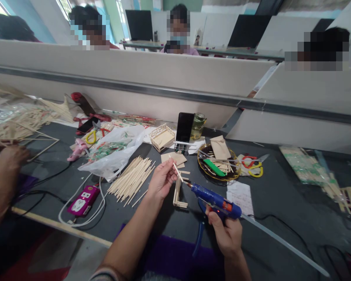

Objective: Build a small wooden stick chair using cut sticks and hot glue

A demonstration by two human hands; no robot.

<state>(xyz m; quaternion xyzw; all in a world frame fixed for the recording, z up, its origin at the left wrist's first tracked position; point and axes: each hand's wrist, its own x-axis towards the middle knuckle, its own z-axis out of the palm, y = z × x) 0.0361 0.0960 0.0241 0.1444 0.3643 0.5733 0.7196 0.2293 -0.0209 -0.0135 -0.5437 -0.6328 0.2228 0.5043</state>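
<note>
My left hand [163, 178] pinches a short wooden stick [178, 171] between thumb and fingers, its lower end close to the hot glue gun's nozzle. Wrapped round the handle of the blue hot glue gun [216, 201] is my right hand [226, 232]; a long clear glue stick [283, 244] juts from the gun's back. Below the pinched stick, a small frame of glued sticks [179, 203] lies on the dark table. Whether the nozzle touches the stick I cannot tell. To the left is a pile of loose wooden sticks [132, 180].
Behind stand a small stick-built tray [163, 137], a propped phone [184, 127] and a glass jar [198, 125]. A basket [203, 173] and scissors [256, 170] are at right. A purple power strip [83, 200] with cables lies left. A co-worker's hand [13, 158] is at far left.
</note>
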